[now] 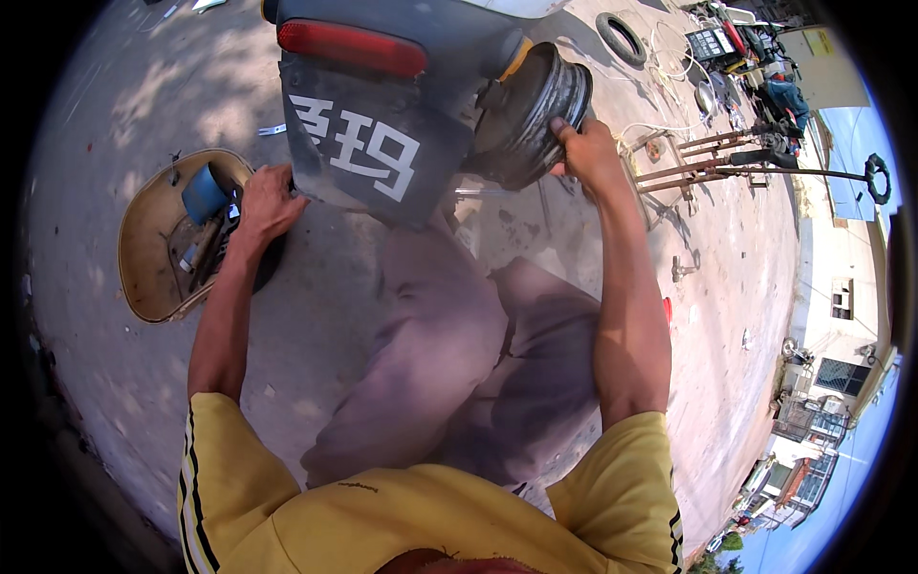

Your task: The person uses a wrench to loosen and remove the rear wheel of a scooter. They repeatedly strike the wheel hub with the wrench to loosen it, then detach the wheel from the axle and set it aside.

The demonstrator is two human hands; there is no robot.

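Note:
My right hand (585, 153) is closed on the rim of a bare metal wheel rim (537, 120), thumb on its outer edge. The wheel rim is tilted and sits beside the rear of a vehicle with a long red reflector (352, 48). Below the reflector hangs a black mud flap (382, 129) with white lettering. My left hand (268, 201) is closed at the flap's lower left edge, its fingers partly hidden. Just behind that hand stands a tan tub (129, 244) with a blue container (203, 194) and several hand tools in it.
A loose black tyre (622, 40) lies on the concrete at the far right. Beyond it are a pale hose (684, 62), a rusty metal frame (688, 172) with long bars, and a pile of tools and parts (755, 48). My bent knees are close below the flap.

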